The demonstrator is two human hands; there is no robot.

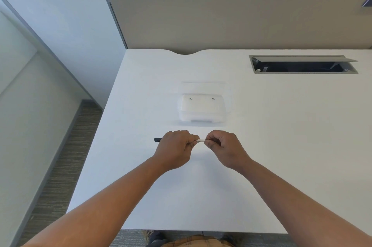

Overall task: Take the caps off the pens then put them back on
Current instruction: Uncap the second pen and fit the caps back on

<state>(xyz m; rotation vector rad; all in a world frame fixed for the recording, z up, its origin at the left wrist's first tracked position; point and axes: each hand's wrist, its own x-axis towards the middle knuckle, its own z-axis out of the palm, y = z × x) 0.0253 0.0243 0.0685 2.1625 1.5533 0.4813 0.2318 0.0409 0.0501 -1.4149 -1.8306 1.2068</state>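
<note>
I hold one pen (200, 141) level above the white desk (281, 146), between both hands. My left hand (175, 149) is closed around the pen's left part, and a black end (158, 139) sticks out past it to the left. My right hand (223, 147) pinches the right end with thumb and forefinger. Only a short white piece of the pen shows between the two hands. Whether the black end is the cap cannot be told, and what the right fingers hold is hidden.
A clear plastic box (203, 110) with its lid open stands on the desk just beyond my hands. A cable hatch (304, 65) with a raised flap is at the back right. A grey partition (241, 21) closes the desk's far edge. The desk's left edge drops to carpet (66, 162).
</note>
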